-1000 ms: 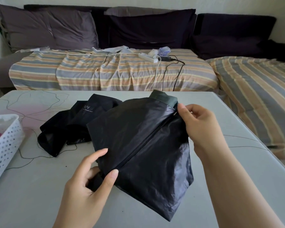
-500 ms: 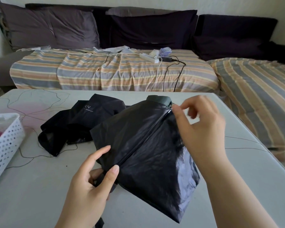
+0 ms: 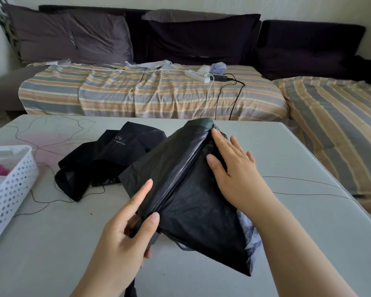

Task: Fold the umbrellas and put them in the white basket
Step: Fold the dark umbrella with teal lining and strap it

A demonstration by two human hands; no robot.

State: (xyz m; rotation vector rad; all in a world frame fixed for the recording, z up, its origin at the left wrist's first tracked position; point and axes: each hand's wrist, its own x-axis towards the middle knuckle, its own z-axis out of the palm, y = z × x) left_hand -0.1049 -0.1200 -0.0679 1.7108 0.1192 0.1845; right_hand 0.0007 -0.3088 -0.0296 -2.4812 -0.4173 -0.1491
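A collapsed black umbrella with loose shiny canopy lies slanted over the grey table, its dark green tip pointing away from me. My left hand grips its near end, thumb and fingers curled around the fabric by the handle. My right hand lies flat on the canopy's right side, fingers straight and pressing the cloth. A second black umbrella marked "UV" lies crumpled behind it to the left. The white perforated basket stands at the table's left edge with something pink inside.
Thin dark threads trail across the table top. Beyond the table stands a sofa with a striped cover and dark cushions. A white power strip with cables lies on the cover. The table's right edge drops off beside the striped seat.
My right hand has let go of the pinch near the umbrella's tip and now lies flat on the canopy. The left hand keeps its grip at the near end.
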